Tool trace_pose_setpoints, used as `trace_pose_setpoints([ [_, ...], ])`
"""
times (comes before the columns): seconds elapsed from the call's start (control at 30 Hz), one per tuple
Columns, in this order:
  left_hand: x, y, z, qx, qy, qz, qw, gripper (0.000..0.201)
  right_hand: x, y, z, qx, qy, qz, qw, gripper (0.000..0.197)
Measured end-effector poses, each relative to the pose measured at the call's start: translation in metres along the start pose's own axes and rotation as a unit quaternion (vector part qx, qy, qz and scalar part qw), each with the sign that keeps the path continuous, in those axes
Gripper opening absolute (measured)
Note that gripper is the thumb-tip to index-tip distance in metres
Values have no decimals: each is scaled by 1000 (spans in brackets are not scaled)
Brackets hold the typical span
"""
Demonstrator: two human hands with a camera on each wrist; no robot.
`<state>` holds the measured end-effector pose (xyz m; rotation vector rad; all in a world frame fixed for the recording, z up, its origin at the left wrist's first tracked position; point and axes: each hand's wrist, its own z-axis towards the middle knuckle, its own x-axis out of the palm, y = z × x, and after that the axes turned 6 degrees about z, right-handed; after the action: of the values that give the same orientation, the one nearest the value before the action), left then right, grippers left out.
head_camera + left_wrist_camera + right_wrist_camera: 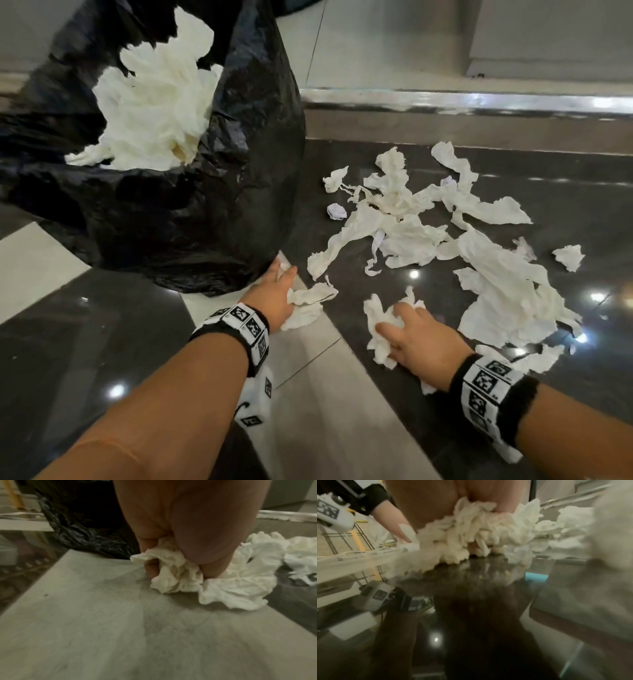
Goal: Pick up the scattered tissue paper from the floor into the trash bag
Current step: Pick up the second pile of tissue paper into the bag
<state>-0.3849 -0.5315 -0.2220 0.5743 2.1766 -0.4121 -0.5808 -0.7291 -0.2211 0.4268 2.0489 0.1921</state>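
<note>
Your left hand grasps a crumpled tissue beside the trash bag; your right hand clutches a tissue wad on the floor.

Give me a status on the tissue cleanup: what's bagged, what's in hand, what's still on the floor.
Done: a heap of tissue already sits in the black trash bag. In hand: the left hand grips a crumpled wad on the pale tile beside the bag, and the right hand clutches another bunch on the dark floor. Left: a wide scatter of torn sheets beyond the right hand. Much remains.
</note>
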Motion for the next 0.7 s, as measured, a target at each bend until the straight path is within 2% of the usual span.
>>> trace_pose_setpoints([
  [0.07, 0, -5, -1, 8, -21, 25, 999, 45, 3, -1, -1, -12, 6, -33, 999, 24],
  [0.13, 5, -12, -8, 22, -12, 80, 996, 29, 2, -4, 0, -27, -19, -41, 999, 24],
  [0.2, 8, -17, -16, 39, 38, 99, 994, 29, -5, -4, 4, -11, -12, 35, 999, 20],
  [0.3, -14, -25, -24, 82, 89, 103, 987, 27, -21, -9, 3, 61, 32, 132, 989, 24],
  [0.43, -92, -32, -41, 119, 97, 44, 987, 24, -61, -7, -6, 128, 18, 240, 962, 23],
  [0.5, -143, -30, -58, 150, 79, 7, 985, 17, -89, 0, -9, 148, -14, 264, 953, 34],
  [0.57, -198, -22, -77, 174, 35, -44, 983, 27, -127, 11, -15, 138, -59, 274, 950, 43],
  [0.63, -254, -10, -94, 174, -34, -103, 979, 37, -172, 31, -23, 118, -112, 254, 953, 41],
  [0.7, -298, 2, -110, 141, -104, -171, 970, 41, -217, 57, -34, 84, -166, 227, 956, 26],
])
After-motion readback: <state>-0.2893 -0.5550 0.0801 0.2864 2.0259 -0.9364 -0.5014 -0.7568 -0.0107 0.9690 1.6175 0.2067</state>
